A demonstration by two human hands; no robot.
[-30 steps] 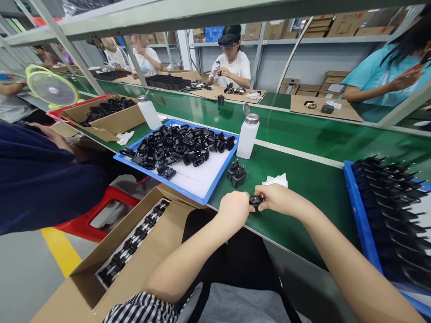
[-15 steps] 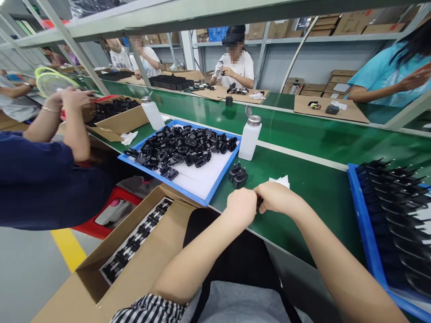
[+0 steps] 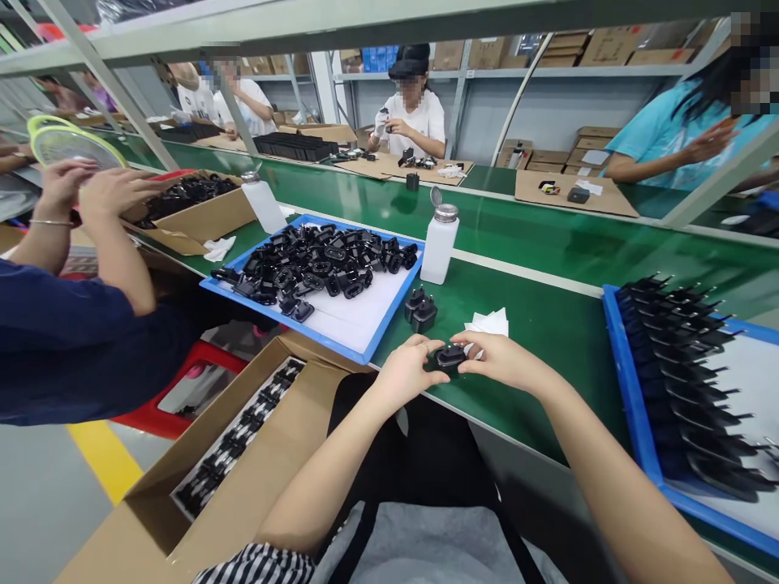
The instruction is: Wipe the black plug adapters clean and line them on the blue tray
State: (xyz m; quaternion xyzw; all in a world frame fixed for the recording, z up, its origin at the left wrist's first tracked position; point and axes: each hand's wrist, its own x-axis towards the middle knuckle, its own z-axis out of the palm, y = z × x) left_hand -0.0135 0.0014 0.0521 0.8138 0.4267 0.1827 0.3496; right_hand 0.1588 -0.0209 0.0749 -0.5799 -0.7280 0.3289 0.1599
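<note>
Between my two hands, just above the table's front edge, is a black plug adapter (image 3: pixel 450 355) with its oval face towards me. My right hand (image 3: pixel 502 359) pinches its right end between thumb and fingers. At the other end, my left hand (image 3: pixel 405 371) has its fingertips at the adapter, the thumb lower and spread. Two more black adapters (image 3: pixel 421 311) stand on the green table just beyond, pins up. White paper wipes (image 3: pixel 488 322) lie behind my right hand. A blue-rimmed tray (image 3: pixel 371 345) to the left bears a heap of black adapter parts (image 3: pixel 322 258).
A white bottle (image 3: pixel 439 247) with its lid up stands behind the adapters. At right, a blue tray (image 3: pixel 630 389) holds rows of black adapters. An open carton (image 3: pixel 310 414) sits low at my left. A co-worker's arms (image 3: pixel 115 235) are at far left; others sit opposite.
My hands have moved slightly left and drawn apart, so the adapter, mostly hidden between them before, now shows. My view has shifted a little to the right.
</note>
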